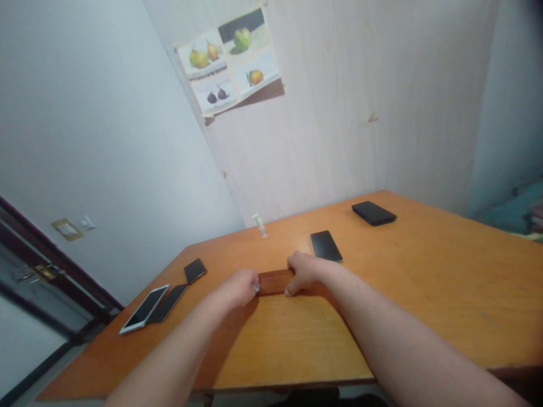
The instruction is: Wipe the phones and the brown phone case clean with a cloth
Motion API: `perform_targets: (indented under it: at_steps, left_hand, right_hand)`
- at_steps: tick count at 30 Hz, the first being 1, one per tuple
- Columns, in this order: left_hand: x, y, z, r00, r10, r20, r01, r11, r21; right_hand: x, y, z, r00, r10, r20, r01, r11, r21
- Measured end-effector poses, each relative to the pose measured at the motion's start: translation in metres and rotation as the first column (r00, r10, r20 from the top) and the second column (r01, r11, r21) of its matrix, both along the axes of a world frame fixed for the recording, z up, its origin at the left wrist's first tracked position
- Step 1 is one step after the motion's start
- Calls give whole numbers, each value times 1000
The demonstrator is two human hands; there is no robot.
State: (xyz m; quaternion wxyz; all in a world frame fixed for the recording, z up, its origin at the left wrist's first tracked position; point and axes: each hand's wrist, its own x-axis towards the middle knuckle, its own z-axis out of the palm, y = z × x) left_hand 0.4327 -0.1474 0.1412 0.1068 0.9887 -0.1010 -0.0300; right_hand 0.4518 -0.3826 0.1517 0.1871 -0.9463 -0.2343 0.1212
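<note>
A flat, reddish-brown rectangular object, perhaps a case or a wooden piece, lies on the table in front of me. My right hand grips its right end, with the thumb at the near edge and the fingers at the far edge. At its left end is my left hand, closed. A small whitish bit pokes out between those fingers, too small to name. Just beyond my right hand lies a dark tablet.
On the orange-brown table lie a white-framed tablet, a dark slab beside it, a small dark device and a black case. A clear pump bottle stands near the wall, below a fruit poster.
</note>
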Motion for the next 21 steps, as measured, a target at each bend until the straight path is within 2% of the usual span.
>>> perform_targets:
  at_steps: [4,10,13,17,21]
  left_hand:
    - [2,0,0,999,23,-25,-23,1000,0]
    - [3,-47,-22,998,-65,-4,64,982,-176]
    - [6,-61,-31,997,-76,28,80,969,-233]
    - [10,-55,-32,996,-67,60,80,961,-264]
    - [13,-39,-27,997,-16,77,36,961,-274]
  right_hand:
    - [-1,0,3,1000,7,-6,-7,1000,-8]
    - [0,1,-2,1000,1,21,-1,1000,-13]
    - [5,0,-8,999,26,30,-26,999,-21]
    - [11,-9,-8,998,66,9,-66,998,-18]
    - [12,-19,-1,999,48,-3,-48,996,-80]
